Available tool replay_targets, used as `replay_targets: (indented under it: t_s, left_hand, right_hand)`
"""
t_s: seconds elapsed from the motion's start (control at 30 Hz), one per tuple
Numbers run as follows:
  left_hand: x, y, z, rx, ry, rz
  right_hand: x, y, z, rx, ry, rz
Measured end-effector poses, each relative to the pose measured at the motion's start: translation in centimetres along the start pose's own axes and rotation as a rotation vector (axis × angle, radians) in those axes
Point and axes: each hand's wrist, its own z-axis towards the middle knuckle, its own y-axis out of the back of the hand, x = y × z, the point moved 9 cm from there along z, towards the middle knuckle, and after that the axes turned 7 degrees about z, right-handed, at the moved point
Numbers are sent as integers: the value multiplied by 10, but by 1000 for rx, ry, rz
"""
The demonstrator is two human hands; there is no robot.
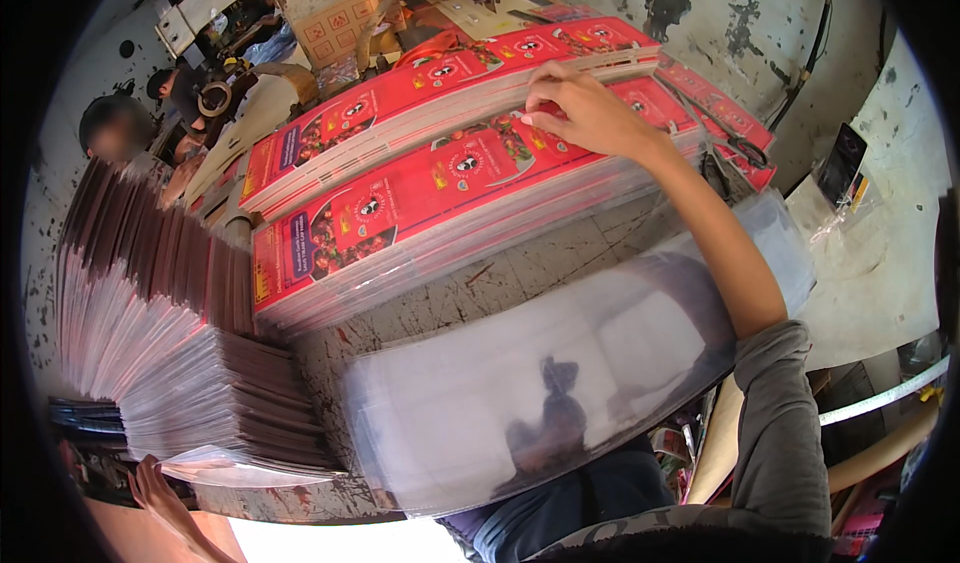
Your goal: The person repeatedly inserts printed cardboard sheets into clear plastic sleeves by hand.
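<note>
Two long stacks of red printed sheets lie side by side across the table, the far stack (420, 81) and the near stack (410, 188). My right hand (580, 113) is over the gap between them, its fingers curled and touching the sheets' edges. Whatever lies between those fingertips is too small to make out. At the lower left, my left hand (160, 503) rests against the bottom corner of a tall, fanned pile of plastic-covered sheets (210, 373), fingers stretched out. Close to my body lies a glossy clear plastic sheet (500, 403), reflecting my outline.
Scissors (740, 145) lie on red sheets at the right end. A dark phone (842, 166) leans at the far right. Another person (120, 133) sits behind the fanned pile, and a cardboard box (345, 28) stands at the back. The tabletop (330, 348) is scratched.
</note>
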Motion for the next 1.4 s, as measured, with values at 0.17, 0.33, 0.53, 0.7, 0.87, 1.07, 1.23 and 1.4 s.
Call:
replay_targets:
  t_s: [0.17, 0.33, 0.53, 0.7, 0.87, 1.07, 1.23, 1.4]
  left_hand:
    - [1, 1, 1, 1, 5, 7]
    - [12, -11, -4, 6, 25, 50]
    - [7, -10, -7, -62, 8, 60]
    - [9, -10, -4, -28, 42, 6]
    - [-1, -10, -4, -10, 15, 111]
    - [-40, 28, -18, -163, 193, 268]
    - [-168, 140, -14, -395, 158, -477]
    - [-297, 231, -1, -442, -315, -635]
  right_hand:
    - [6, 1, 0, -41, 92, -45]
    - [3, 1, 0, 15, -13, -31]
    - [4, -3, -4, -23, 49, -50]
    - [-1, -2, -2, -16, 18, -58]
    - [1, -6, -1, 16, -3, -51]
    - [10, -1, -1, 39, -28, -32]
    - [33, 1, 20, -205, 105, -163]
    - [41, -4, 28, -428, 415, -525]
